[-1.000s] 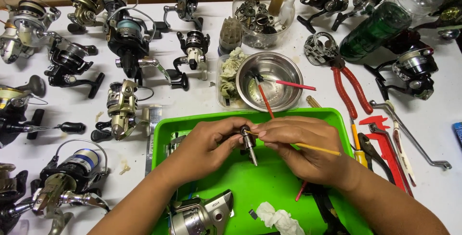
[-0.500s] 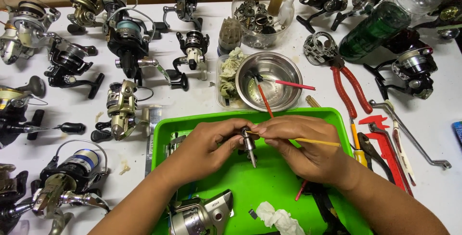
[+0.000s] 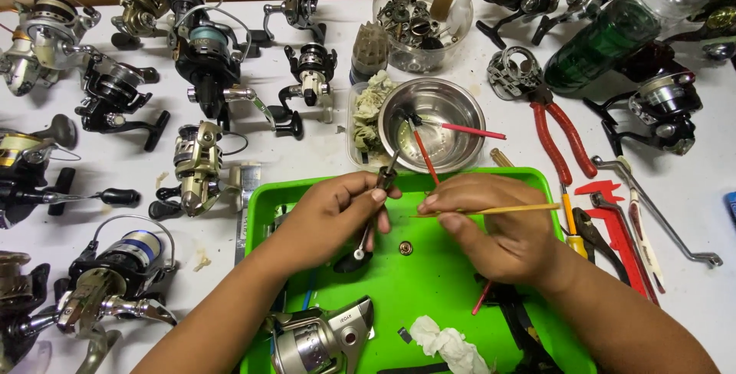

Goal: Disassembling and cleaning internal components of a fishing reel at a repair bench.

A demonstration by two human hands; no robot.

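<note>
My left hand (image 3: 333,213) pinches a slim metal reel shaft (image 3: 374,217) and holds it tilted over the green tray (image 3: 399,290). My right hand (image 3: 498,228) grips a thin yellow stick (image 3: 498,210) that lies level, its tip pointing left, a little apart from the shaft. A small brass ring (image 3: 405,248) lies on the tray floor between the hands. A silver reel body (image 3: 318,339) rests at the tray's front edge beside a crumpled white tissue (image 3: 448,343).
A steel bowl (image 3: 452,117) with red-handled brushes stands behind the tray. Red pliers (image 3: 563,132), a red caliper (image 3: 617,224) and a crank handle (image 3: 659,213) lie to the right. Several fishing reels (image 3: 195,171) cover the left and back. A green bottle (image 3: 606,44) lies at the back right.
My hands have parted: the stick has drawn away to the right of the shaft, and the left hand has tilted the shaft with its upper end toward the bowl.
</note>
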